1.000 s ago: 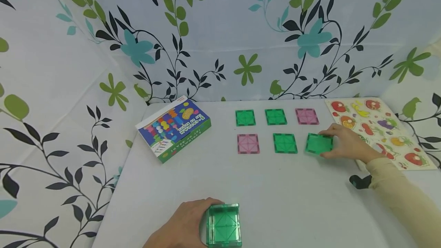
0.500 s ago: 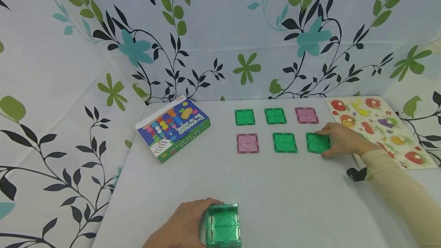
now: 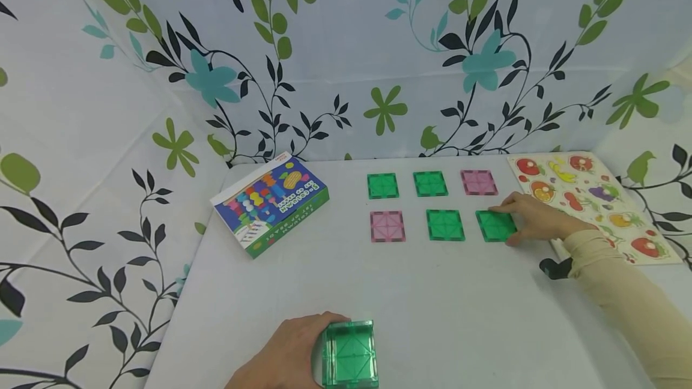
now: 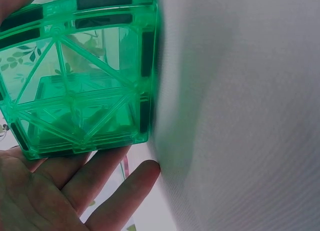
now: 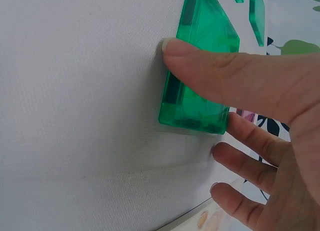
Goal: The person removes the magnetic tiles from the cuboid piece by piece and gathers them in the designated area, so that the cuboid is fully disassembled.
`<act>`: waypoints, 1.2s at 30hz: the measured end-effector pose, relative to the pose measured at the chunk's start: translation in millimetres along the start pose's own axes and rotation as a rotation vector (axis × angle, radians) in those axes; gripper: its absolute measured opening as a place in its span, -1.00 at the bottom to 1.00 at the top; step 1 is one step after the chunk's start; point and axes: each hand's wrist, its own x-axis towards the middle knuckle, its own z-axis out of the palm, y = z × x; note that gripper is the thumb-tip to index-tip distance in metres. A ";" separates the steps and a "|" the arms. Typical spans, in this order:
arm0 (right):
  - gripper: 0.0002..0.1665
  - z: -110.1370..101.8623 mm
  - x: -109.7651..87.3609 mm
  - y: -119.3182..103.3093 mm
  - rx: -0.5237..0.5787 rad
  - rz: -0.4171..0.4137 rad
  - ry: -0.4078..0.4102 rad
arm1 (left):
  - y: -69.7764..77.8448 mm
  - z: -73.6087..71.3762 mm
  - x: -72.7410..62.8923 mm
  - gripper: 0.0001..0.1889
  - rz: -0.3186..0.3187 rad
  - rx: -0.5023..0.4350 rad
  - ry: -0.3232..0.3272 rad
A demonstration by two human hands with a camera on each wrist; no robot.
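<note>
At the front of the table my left hand (image 3: 281, 350) grips an open box of green magnetic tiles (image 3: 354, 354); in the left wrist view the see-through green box (image 4: 75, 98) sits between thumb and fingers. Further back, my right hand (image 3: 537, 218) pinches a green magnetic tile (image 3: 494, 226) by its edges, thumb on the near side. That tile lies on the table at the right end of the front row. Beside it in the row are another green tile (image 3: 446, 225) and a pink tile (image 3: 387, 226).
Behind lies a second row with two green tiles, one a green tile (image 3: 430, 183), and a pink tile (image 3: 479, 182). A blue and green toy box (image 3: 276, 200) stands at the left. Under the right forearm's far side lies a fruit-print sheet (image 3: 600, 197). A leaf-patterned cloth (image 3: 324, 47) hangs behind.
The green tile in my right hand has gone from slightly tilted to flat in line with the front row. My left hand and its green box have stayed in place.
</note>
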 end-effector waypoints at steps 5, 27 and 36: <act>0.03 1.4 -4.0 -1.7 -0.041 -0.006 0.015 | 0.0 0.8 -1.7 -0.06 0.003 0.006 -0.003; -0.13 77.7 -49.2 -186.2 0.248 -0.537 0.364 | -1.7 -1.0 -9.8 0.00 -0.032 -0.020 0.002; -0.18 126.7 -53.9 -254.9 0.320 -1.004 0.301 | -11.3 -1.0 -10.3 -0.16 0.224 0.012 0.107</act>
